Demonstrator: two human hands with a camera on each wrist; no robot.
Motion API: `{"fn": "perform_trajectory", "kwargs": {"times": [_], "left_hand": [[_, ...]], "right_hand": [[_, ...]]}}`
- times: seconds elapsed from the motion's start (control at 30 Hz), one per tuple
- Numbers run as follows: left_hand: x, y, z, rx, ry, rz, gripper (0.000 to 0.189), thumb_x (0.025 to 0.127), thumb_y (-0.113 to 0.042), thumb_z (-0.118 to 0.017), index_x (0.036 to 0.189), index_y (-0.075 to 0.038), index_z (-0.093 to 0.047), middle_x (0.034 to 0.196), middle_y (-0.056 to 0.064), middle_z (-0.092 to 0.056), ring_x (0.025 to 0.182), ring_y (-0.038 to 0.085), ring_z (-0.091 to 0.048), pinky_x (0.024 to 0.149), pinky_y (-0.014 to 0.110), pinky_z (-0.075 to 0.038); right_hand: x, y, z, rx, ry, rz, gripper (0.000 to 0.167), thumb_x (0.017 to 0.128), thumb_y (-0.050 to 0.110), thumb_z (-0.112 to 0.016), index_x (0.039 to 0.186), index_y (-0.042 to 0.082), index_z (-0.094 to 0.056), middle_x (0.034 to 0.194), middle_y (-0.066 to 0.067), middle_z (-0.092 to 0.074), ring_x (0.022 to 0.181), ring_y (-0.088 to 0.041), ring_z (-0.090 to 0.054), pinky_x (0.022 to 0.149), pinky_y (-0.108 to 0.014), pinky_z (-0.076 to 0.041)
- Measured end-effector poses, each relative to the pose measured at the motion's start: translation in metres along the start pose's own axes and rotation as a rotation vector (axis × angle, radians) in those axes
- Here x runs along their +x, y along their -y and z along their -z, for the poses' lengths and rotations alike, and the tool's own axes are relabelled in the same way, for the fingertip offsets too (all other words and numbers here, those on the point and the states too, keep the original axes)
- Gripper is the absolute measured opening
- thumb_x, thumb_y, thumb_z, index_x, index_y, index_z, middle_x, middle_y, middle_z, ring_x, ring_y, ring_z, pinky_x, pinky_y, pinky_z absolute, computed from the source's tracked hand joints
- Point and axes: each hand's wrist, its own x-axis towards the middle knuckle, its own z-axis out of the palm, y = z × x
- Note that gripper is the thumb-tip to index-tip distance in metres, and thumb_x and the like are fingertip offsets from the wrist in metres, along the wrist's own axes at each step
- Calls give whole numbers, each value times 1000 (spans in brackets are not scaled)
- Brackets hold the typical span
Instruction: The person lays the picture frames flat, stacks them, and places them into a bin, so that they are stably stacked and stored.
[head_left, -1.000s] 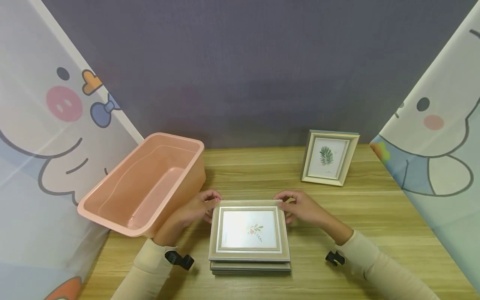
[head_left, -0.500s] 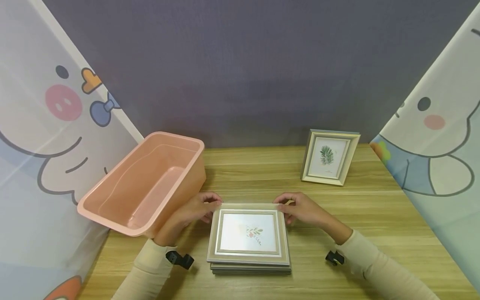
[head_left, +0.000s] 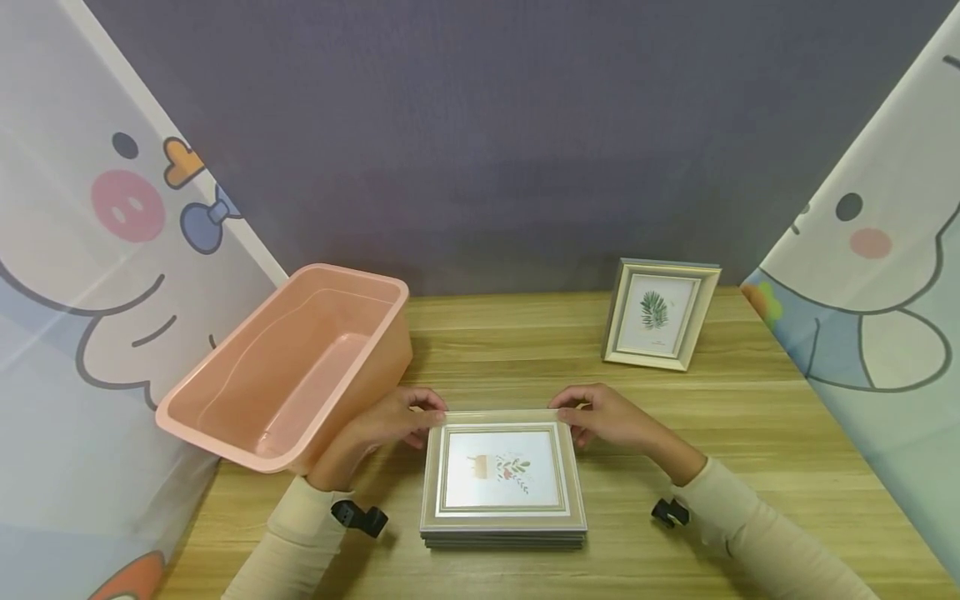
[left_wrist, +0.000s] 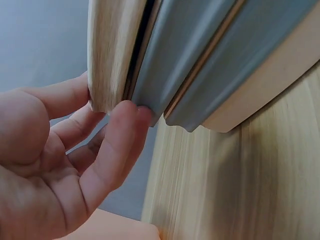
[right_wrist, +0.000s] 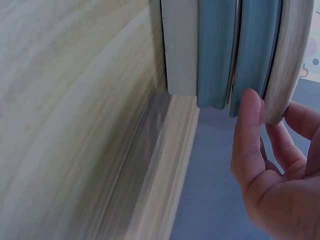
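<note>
A picture frame (head_left: 504,467) with a plant print lies face up on top of a stack of several frames (head_left: 504,542) in the head view. My left hand (head_left: 396,417) pinches its far left corner, the thumb on the face and the fingers at the edge. At the far right corner my right hand (head_left: 606,421) pinches it the same way. The left wrist view has the pale top frame (left_wrist: 112,55) between thumb and fingers, grey-blue frames beside it. In the right wrist view, fingertips touch the edges of the top frame (right_wrist: 290,55) and the one beneath.
A pink plastic tub (head_left: 352,400) stands on the wooden table (head_left: 510,350) close to the left forearm. Another picture frame (head_left: 660,315) with a green leaf print stands upright at the back right. A dark wall (head_left: 480,150) rises behind the table.
The top frame has shifted towards the person and lies more squarely over the stack, moving slightly right in the last half second. Both hands stay at its far corners.
</note>
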Motion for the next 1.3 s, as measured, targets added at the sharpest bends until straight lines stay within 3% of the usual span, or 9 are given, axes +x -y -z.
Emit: {"fn": "perform_trajectory", "kwargs": {"times": [0.17, 0.27, 0.47, 0.73, 1.0, 1.2, 1.3], "left_hand": [[1, -4, 2, 33, 27, -7, 25, 100, -18, -66, 115, 2, -67, 109, 13, -62, 89, 19, -61, 71, 40, -61], [2, -10, 4, 114, 30, -48, 25, 98, -18, -67, 113, 2, -68, 107, 13, -66, 89, 18, -59, 75, 37, -57], [6, -29, 7, 264, -28, -90, 25, 99, -22, -66, 116, -4, -71, 114, 11, -70, 101, 19, -61, 84, 28, -51], [19, -63, 3, 305, -89, -141, 22, 101, -19, -63, 118, -7, -71, 117, 12, -70, 101, 22, -65, 84, 32, -54], [37, -105, -3, 339, -87, -164, 27, 101, -24, -64, 126, -13, -67, 121, 8, -69, 103, 22, -67, 80, 31, -56], [61, -133, -9, 317, -92, -197, 30, 101, -24, -64, 129, -14, -66, 124, 7, -68, 110, 24, -68, 85, 34, -58], [78, -142, -13, 272, -87, -210, 31, 101, -22, -64, 131, -14, -65, 126, 7, -67, 112, 24, -68, 88, 36, -59]], "right_hand": [[-1, -1, 0, -1, -10, -8, 32, 103, 23, -61, 126, 1, -66, 108, -15, -64, 77, -22, -67, 72, -50, -62], [-1, 0, 1, -12, -7, -1, 32, 104, 24, -61, 126, 1, -66, 109, -15, -64, 78, -23, -67, 72, -51, -62], [-1, 3, 2, -26, -42, 41, 32, 104, 23, -60, 125, 0, -66, 110, -18, -67, 83, -31, -70, 71, -53, -62], [-3, 9, 23, -23, -225, 83, 28, 103, 20, -62, 123, 0, -67, 107, -17, -69, 90, -27, -70, 77, -47, -63], [-12, 22, 59, -156, -474, 201, 24, 104, 14, -59, 120, -1, -68, 104, -18, -71, 83, -5, -69, 74, -29, -63], [-13, 28, 90, -120, -640, 300, 23, 101, 5, -60, 117, -10, -65, 92, 11, -70, 78, 2, -68, 70, -20, -61], [-14, 31, 105, -72, -688, 327, 15, 100, 4, -60, 112, 0, -68, 91, 21, -68, 78, 4, -67, 69, -16, -59]]}}
